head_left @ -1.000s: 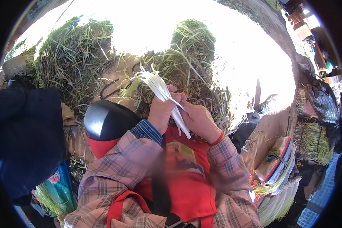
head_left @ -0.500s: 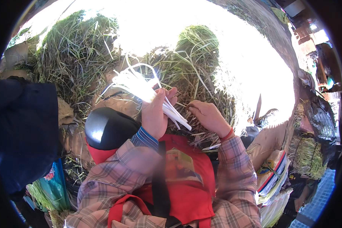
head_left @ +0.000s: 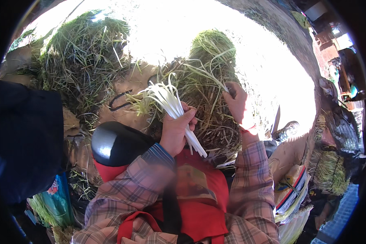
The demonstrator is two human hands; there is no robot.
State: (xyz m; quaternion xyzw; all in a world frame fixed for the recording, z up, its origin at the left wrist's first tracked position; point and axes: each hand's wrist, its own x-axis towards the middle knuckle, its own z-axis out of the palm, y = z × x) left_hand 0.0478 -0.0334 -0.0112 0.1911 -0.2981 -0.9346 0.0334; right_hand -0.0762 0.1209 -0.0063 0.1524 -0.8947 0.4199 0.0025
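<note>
Left hand [head_left: 175, 131], closed in a fist round a bundle of white stalks [head_left: 173, 106], gripped near the middle of its length; cut ends poking out below the fist toward the red apron [head_left: 199, 191], green-tipped tops fanning up and to the left above the knuckles. Right hand [head_left: 236, 104], raised just beside and a little higher, fingers pinched together on a single pale stalk [head_left: 207, 73] (thin, running up and leftward into the greens), well clear of the bundle. Behind both, a heaped mound of green stalks [head_left: 209, 97], touching the right hand's fingertips; a second, larger heap [head_left: 83, 61] to the far left, apart from either hand. Below the left wrist, a glossy black rounded seat [head_left: 116, 144], close to the plaid sleeve [head_left: 142, 179]. Off to the lower right, more tied bunches of greens [head_left: 329, 173], well apart.
</note>
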